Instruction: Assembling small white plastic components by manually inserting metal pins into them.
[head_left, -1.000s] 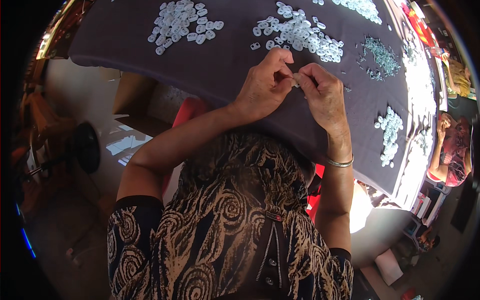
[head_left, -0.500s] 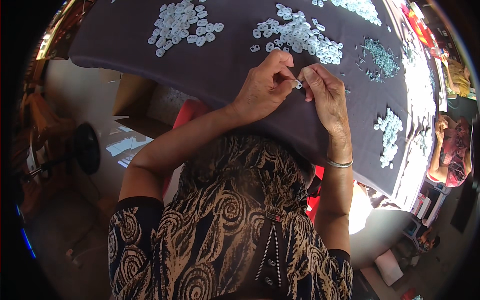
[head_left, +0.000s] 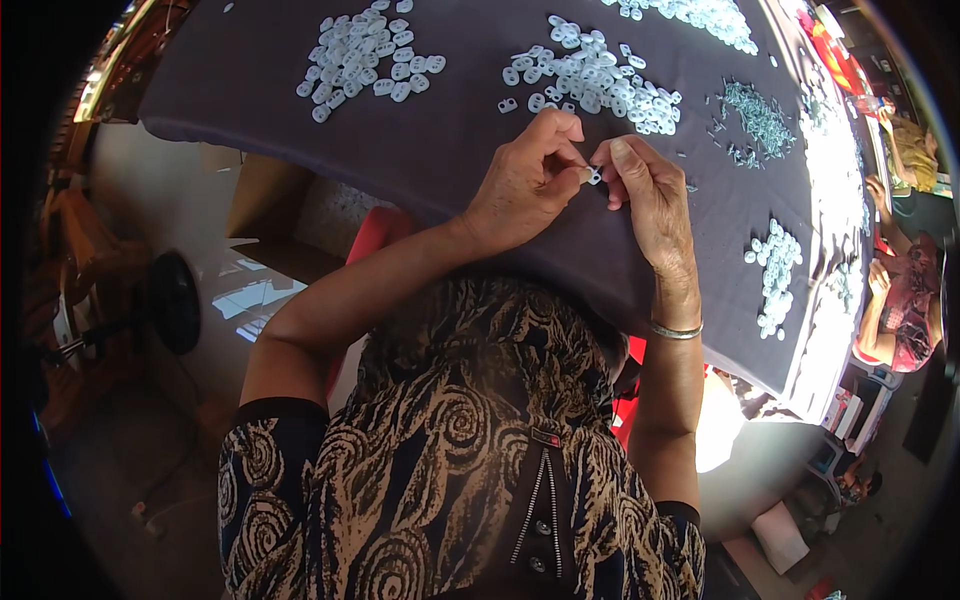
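Over the near edge of the dark tablecloth my two hands are close together. My left hand [head_left: 525, 190] pinches a small white two-holed plastic piece [head_left: 595, 176] between thumb and fingertips. Just right of that piece, my right hand [head_left: 655, 205] has thumb and fingers drawn together. Whatever it grips is too small to make out. Beyond my hands lies a heap of similar white pieces [head_left: 600, 80]. A second heap of white two-holed pieces [head_left: 355, 55] is farther left. To the right of my hands is a scatter of tiny grey-green, screw-like parts [head_left: 758, 118].
A smaller white pile [head_left: 775, 270] lies near the table's sunlit right side, and another white pile [head_left: 700, 18] at the far edge. An open cardboard box [head_left: 285, 215] and a red chair [head_left: 378, 232] stand left below the table. A person in red [head_left: 908, 305] sits at right.
My right hand has shifted slightly left and down, and the white piece has dipped a little with my fingertips. At the right, the person in red has raised an arm.
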